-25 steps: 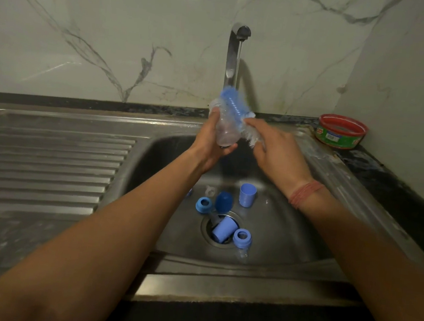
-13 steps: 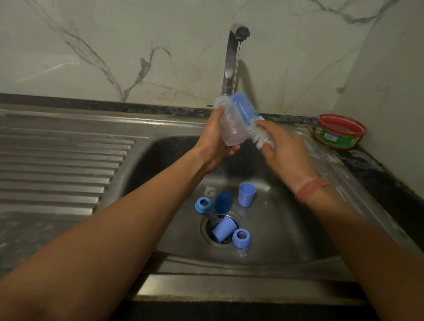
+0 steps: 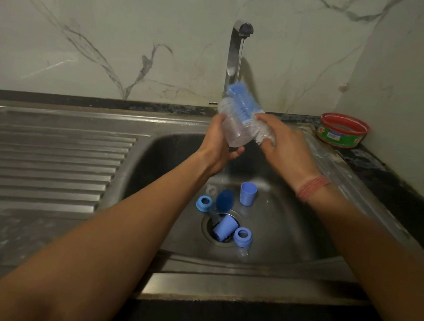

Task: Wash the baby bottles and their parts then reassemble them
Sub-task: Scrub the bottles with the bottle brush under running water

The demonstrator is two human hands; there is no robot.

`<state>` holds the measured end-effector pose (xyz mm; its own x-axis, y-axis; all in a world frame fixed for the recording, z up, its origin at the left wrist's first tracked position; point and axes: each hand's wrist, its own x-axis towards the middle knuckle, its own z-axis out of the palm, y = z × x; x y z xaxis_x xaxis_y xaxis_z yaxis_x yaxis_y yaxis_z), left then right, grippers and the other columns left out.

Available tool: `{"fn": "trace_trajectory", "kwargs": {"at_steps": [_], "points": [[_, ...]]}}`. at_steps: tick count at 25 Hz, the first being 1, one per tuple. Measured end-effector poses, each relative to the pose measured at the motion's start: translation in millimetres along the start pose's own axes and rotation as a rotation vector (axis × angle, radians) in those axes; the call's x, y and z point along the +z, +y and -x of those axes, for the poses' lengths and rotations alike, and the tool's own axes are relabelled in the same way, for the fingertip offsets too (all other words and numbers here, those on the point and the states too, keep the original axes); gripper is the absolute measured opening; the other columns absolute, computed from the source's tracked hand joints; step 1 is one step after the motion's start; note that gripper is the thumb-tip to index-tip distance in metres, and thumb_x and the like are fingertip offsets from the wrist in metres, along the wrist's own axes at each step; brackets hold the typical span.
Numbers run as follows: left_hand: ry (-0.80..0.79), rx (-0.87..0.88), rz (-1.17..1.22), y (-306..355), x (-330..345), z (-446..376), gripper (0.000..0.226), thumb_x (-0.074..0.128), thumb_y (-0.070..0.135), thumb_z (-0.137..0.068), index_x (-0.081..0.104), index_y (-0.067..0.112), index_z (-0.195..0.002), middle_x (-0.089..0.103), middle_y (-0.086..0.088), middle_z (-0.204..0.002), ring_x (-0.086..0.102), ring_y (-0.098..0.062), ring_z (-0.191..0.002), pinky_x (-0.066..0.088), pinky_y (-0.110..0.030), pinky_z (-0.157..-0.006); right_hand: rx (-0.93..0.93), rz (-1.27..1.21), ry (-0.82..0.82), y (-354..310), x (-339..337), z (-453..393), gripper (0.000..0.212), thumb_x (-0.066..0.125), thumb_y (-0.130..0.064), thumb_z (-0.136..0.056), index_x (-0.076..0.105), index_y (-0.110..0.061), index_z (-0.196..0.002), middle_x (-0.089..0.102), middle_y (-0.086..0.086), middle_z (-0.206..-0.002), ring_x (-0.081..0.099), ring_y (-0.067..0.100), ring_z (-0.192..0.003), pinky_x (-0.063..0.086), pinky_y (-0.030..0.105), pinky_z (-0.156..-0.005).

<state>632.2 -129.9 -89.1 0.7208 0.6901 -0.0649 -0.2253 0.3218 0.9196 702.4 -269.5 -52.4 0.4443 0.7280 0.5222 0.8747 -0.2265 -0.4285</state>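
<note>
My left hand [image 3: 218, 145] grips a clear baby bottle [image 3: 235, 131] above the sink basin, tilted up to the left. My right hand [image 3: 285, 145] holds a blue and white bottle brush [image 3: 244, 109], whose bristles lie against the bottle's side and reach past its top. A thin stream of water falls from the tap [image 3: 238, 49] onto them. On the basin floor lie two blue collar rings [image 3: 204, 203] [image 3: 243, 236], an upright blue cap [image 3: 248, 193], a second blue cap [image 3: 225, 229] on its side over the drain, a dark blue sponge head [image 3: 224, 200] and a clear nipple [image 3: 210, 188].
The steel sink [image 3: 154, 154] has a ribbed drainboard [image 3: 44, 167] at the left. A red-rimmed green tub [image 3: 343, 130] stands on the dark counter at the back right, beside the wall. A marble backsplash rises behind the tap.
The brush has slid up along the bottle, its blue end now reaching higher past the bottle's top. Both hands stay above the basin; the parts below have not moved.
</note>
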Motion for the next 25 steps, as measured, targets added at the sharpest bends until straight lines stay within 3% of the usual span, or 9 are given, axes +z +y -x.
{"fn": "trace_trajectory", "kwargs": {"at_steps": [3,7,10,11,14,16,19,23,25], "points": [[-0.043,-0.034,0.002,-4,5,3,0.047,0.037,0.048,-0.103,0.051,0.017,-0.136,0.062,-0.015,-0.129,0.061,-0.024,-0.105,0.053,-0.033,-0.076,0.064,0.021,0.002,7,-4,-2,0.052,0.053,-0.008,-0.091,0.046,-0.021,-0.141,0.061,0.014,-0.128,0.060,0.032,-0.108,0.046,0.033,-0.090],[0.058,0.064,0.140,0,-16,-7,0.053,0.055,0.049,-0.096,0.052,0.014,-0.136,0.064,-0.015,-0.130,0.063,-0.029,-0.116,0.056,-0.037,-0.085,-0.051,-0.053,-0.075,-12,8,7,0.051,0.052,-0.009,-0.090,0.049,-0.023,-0.139,0.064,0.012,-0.123,0.062,0.031,-0.102,0.049,0.033,-0.089],[0.151,0.116,0.172,7,-30,-13,0.079,0.075,0.054,-0.077,0.047,0.013,-0.138,0.065,-0.017,-0.128,0.067,-0.032,-0.112,0.057,-0.043,-0.090,-0.087,-0.099,-0.103,-19,13,9,0.052,0.052,-0.008,-0.089,0.050,-0.024,-0.138,0.065,0.010,-0.120,0.063,0.029,-0.100,0.050,0.035,-0.089],[0.145,0.125,0.136,8,-29,-14,0.083,0.075,0.057,-0.075,0.045,0.013,-0.139,0.064,-0.018,-0.128,0.067,-0.031,-0.111,0.058,-0.042,-0.087,-0.067,-0.098,-0.098,-17,12,8,0.052,0.052,-0.007,-0.089,0.049,-0.024,-0.138,0.065,0.010,-0.121,0.062,0.028,-0.100,0.049,0.030,-0.088],[0.040,0.119,-0.024,3,-2,2,0.057,0.042,0.057,-0.098,0.050,0.016,-0.137,0.064,-0.015,-0.128,0.063,-0.026,-0.108,0.052,-0.035,-0.080,0.034,-0.093,-0.055,-3,1,0,0.052,0.052,-0.006,-0.090,0.048,-0.020,-0.140,0.060,0.011,-0.128,0.059,0.028,-0.109,0.038,0.020,-0.085],[-0.049,0.061,-0.082,-6,14,9,0.048,0.032,0.049,-0.103,0.051,0.017,-0.134,0.063,-0.014,-0.125,0.060,-0.025,-0.106,0.048,-0.034,-0.081,0.100,-0.079,-0.024,7,-10,-5,0.052,0.052,-0.005,-0.090,0.047,-0.018,-0.141,0.057,0.010,-0.134,0.056,0.026,-0.115,0.034,0.015,-0.084],[-0.123,0.091,-0.116,-12,17,4,0.045,0.048,0.038,-0.101,0.042,0.017,-0.140,0.059,-0.019,-0.131,0.065,-0.025,-0.101,0.056,-0.035,-0.074,0.121,-0.059,-0.013,8,-19,-6,0.052,0.051,-0.006,-0.092,0.045,-0.018,-0.142,0.054,0.007,-0.138,0.053,0.023,-0.119,0.031,0.013,-0.085],[0.041,0.185,0.156,3,-6,0,0.060,0.067,0.021,-0.092,0.033,0.013,-0.140,0.055,-0.027,-0.135,0.069,-0.017,-0.075,0.058,-0.050,-0.087,0.025,-0.086,-0.094,-11,-5,1,0.051,0.052,-0.008,-0.092,0.045,-0.019,-0.142,0.056,0.007,-0.135,0.055,0.023,-0.116,0.030,0.010,-0.081],[0.088,0.215,0.197,8,-12,1,0.063,0.070,0.019,-0.090,0.033,0.010,-0.139,0.056,-0.025,-0.133,0.070,-0.016,-0.072,0.059,-0.050,-0.086,-0.011,-0.092,-0.109,-14,1,3,0.052,0.053,-0.007,-0.091,0.046,-0.019,-0.141,0.058,0.008,-0.132,0.057,0.025,-0.114,0.033,0.013,-0.081]]}}
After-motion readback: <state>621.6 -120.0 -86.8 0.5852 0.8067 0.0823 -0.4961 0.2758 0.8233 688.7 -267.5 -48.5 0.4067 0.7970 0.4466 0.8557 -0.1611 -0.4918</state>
